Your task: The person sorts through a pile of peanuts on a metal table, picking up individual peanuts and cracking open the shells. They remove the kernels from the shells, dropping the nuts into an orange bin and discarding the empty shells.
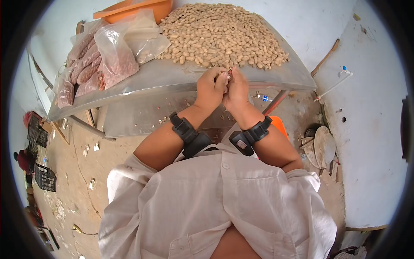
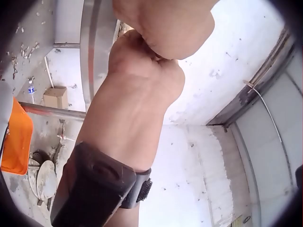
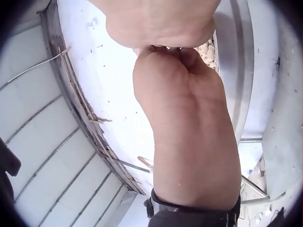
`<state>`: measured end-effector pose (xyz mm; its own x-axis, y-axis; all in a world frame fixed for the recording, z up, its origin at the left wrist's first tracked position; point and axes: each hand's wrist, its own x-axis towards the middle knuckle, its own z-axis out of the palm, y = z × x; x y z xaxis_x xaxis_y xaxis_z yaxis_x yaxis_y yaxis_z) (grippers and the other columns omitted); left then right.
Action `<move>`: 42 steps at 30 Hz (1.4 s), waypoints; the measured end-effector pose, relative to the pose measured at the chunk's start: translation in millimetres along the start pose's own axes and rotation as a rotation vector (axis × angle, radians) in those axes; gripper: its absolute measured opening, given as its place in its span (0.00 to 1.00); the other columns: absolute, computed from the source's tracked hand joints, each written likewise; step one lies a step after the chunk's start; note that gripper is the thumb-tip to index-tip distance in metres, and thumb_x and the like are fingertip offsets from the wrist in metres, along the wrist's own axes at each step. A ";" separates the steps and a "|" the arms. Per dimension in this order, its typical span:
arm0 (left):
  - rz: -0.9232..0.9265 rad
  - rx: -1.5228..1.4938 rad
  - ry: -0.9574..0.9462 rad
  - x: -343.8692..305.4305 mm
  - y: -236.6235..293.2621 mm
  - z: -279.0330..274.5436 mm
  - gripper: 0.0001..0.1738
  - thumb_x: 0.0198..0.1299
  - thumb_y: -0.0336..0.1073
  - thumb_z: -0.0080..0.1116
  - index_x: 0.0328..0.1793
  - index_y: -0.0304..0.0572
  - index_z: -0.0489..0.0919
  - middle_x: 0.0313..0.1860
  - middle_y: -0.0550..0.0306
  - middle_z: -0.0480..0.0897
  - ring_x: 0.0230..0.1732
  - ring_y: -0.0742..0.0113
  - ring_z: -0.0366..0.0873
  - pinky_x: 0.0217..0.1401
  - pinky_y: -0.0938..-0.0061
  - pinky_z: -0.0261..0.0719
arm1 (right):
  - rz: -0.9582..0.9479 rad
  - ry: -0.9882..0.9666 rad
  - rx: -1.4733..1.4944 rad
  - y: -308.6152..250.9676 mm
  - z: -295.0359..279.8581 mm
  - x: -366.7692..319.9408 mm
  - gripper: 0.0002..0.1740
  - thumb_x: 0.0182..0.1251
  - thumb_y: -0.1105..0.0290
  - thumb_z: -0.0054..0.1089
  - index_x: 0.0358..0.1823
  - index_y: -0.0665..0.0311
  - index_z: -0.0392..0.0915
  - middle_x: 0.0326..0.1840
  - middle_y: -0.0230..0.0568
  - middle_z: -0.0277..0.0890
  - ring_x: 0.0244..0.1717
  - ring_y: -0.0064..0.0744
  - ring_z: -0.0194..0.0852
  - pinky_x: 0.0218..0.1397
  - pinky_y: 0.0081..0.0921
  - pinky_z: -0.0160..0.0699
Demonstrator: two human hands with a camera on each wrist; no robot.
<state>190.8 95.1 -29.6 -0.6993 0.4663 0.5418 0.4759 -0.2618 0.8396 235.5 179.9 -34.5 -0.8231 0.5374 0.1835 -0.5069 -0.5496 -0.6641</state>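
Note:
Both hands meet above the near edge of the metal table (image 1: 168, 74), fingertips together. The left hand (image 1: 210, 90) has curled fingers and pinches at a small peanut with the right hand (image 1: 237, 89). A reddish bit of the peanut (image 1: 230, 72) shows between the fingertips. Just beyond them spreads a large heap of unshelled peanuts (image 1: 220, 36). In the left wrist view the left hand (image 2: 165, 23) covers the right hand's (image 2: 142, 66) fingers; in the right wrist view the right hand (image 3: 158, 21) overlaps the left hand (image 3: 180, 80), and the peanut is hidden.
Clear bags of reddish kernels (image 1: 118, 64) lie on the table's left side, in front of an orange basin (image 1: 133, 11). Below the table is a grey surface (image 1: 142, 114) with scattered bits. An orange container (image 1: 279, 126) stands beside the right forearm, and black crates (image 1: 45, 177) are at far left.

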 end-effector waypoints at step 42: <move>-1.087 -0.901 -0.443 -23.4 -33.9 6.7 0.24 0.66 0.53 0.48 0.49 0.38 0.77 0.27 0.61 0.72 0.21 0.76 0.60 0.21 0.86 0.61 | -0.246 -0.017 -1.522 -118.2 -116.2 -58.7 0.10 0.61 0.76 0.49 0.43 0.67 0.75 0.35 0.48 0.76 0.38 0.42 0.74 0.42 0.31 0.71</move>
<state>194.5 98.7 -71.0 -0.1926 0.9431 -0.2710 -0.7621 0.0302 0.6468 373.5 287.6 -50.9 -0.7691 0.5009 0.3970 0.0975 0.7058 -0.7016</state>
